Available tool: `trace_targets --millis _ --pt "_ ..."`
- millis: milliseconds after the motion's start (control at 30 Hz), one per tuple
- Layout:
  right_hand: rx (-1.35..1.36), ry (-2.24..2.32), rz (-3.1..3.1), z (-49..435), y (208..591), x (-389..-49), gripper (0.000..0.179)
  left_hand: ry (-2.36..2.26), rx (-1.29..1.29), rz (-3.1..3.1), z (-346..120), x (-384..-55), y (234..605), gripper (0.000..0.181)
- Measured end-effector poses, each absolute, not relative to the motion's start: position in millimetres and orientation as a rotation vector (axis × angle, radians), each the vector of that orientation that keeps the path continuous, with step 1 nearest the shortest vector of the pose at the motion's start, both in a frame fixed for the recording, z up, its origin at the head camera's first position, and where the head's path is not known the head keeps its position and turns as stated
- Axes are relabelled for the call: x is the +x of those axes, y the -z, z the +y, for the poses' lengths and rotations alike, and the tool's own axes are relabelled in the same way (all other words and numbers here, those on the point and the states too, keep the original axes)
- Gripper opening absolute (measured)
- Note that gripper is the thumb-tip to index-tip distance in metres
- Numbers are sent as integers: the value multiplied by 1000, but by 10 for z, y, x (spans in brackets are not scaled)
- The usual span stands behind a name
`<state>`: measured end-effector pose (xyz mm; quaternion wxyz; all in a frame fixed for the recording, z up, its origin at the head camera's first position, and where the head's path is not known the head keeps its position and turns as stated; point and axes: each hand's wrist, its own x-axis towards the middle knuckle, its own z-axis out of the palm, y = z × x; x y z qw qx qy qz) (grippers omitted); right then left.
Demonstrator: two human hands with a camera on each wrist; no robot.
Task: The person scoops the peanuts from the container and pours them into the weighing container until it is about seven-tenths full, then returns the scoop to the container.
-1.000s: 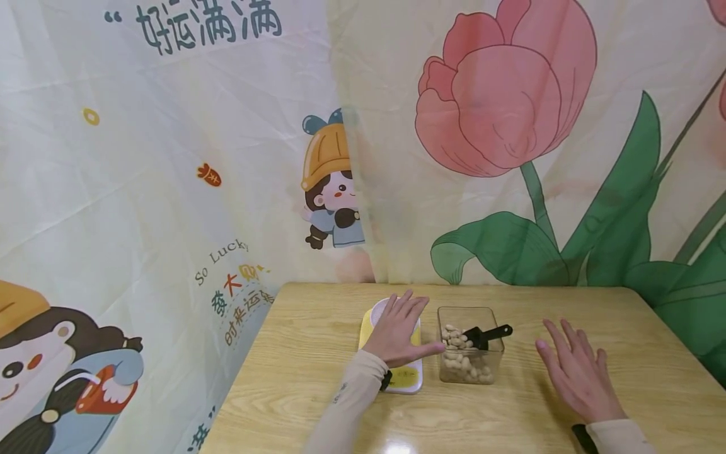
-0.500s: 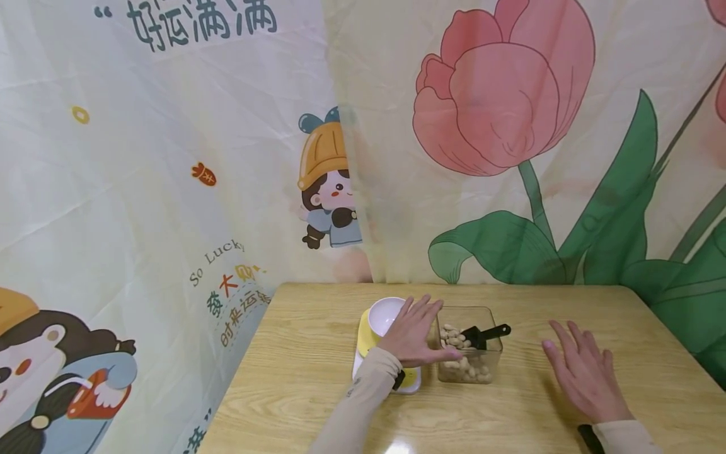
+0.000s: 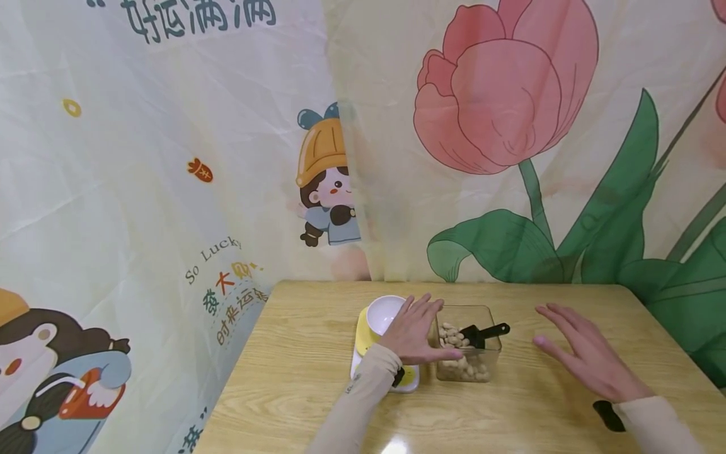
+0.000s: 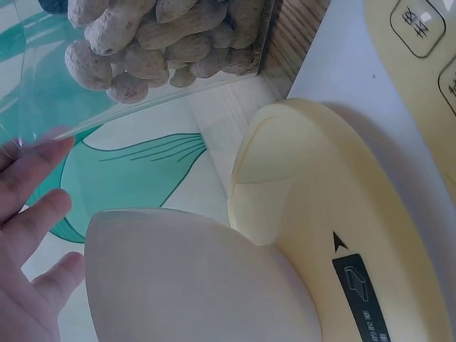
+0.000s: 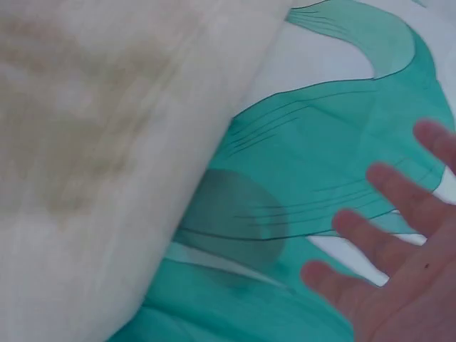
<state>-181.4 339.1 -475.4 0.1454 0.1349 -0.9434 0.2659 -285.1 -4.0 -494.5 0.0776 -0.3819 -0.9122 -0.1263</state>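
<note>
My left hand [image 3: 409, 334] hovers with fingers spread between a white bowl [image 3: 380, 316] and a clear square container [image 3: 478, 315]. In the left wrist view its index fingertip overlaps the container's rim. The bowl stands on a yellow and white kitchen scale [image 3: 363, 343], partly covered by that hand and forearm. Unshelled peanuts [image 3: 452, 336] lie in the container, and a black scoop [image 3: 482, 334] rests in them with its handle over the right rim. Over the table to the right, my right hand [image 3: 592, 353] is held up with fingers extended, holding nothing.
A wooden table [image 3: 295, 378] bears everything. Behind it hangs a printed cloth [image 3: 391, 189] with a large tulip; another with cartoon figures covers the left side. The scale's marked buttons [image 4: 417, 28] show in the left wrist view.
My left hand has moved right from over the bowl toward the container, uncovering much of the bowl. My right hand has turned, its fingers now pointing more to the left.
</note>
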Motion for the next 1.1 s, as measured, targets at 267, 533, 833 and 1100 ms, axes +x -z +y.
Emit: trace_targets --millis 267,533,833,1100 --pt "451 -758 -2794 3150 4591 -1932 64 385 -1138 -2741 -54 -2866 4953 112" --pt "508 -655 -2796 2962 4541 -2030 53 382 -1128 -2735 -51 -2863 4969 112" --pt "666 -576 -2773 2820 4443 -2169 25 375 -1134 -2733 -42 -2869 4951 113" --pt "809 -493 -2842 2682 4310 -2281 18 359 -1119 -2735 -47 -2866 4970 113"
